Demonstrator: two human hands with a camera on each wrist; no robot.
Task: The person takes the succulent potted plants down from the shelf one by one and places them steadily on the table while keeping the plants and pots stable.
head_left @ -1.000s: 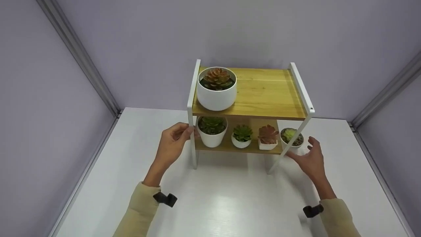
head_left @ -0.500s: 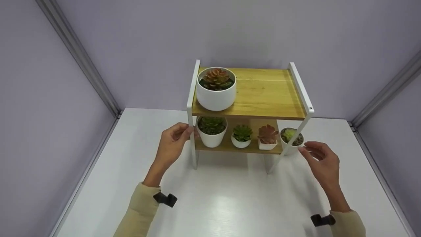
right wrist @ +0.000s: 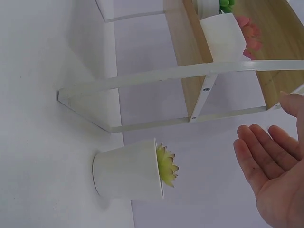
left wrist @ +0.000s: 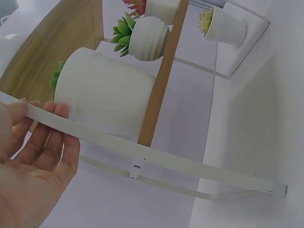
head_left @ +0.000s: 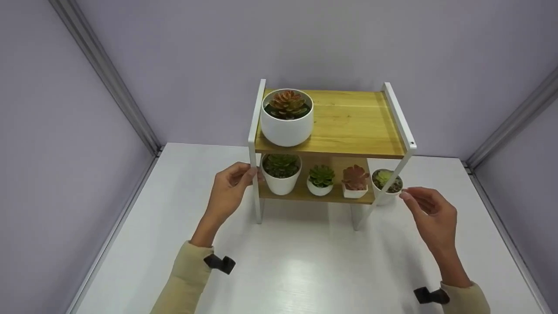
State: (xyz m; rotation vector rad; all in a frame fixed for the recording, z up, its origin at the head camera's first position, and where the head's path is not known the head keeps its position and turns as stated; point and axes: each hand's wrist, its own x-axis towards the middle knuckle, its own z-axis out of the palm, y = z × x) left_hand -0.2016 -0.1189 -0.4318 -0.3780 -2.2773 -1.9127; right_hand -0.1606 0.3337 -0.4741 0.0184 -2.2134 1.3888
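Tabletop (head_left: 296, 266): 1 shelf (head_left: 357, 122) w/ 4 pots (head_left: 287, 131); L fingers (left wrist: 67, 159) grip frame (left wrist: 190, 167), R fingers (right wrist: 251, 162) apart, prob. just off 5th pot (right wrist: 127, 171).

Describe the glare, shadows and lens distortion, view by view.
Head view: bright glare on the table, a soft shadow near the right hand; left wrist view: the frame held by the left hand looks bowed, likely lens distortion; right wrist view: the frame bows too, with a faint shadow at the base of the pot.
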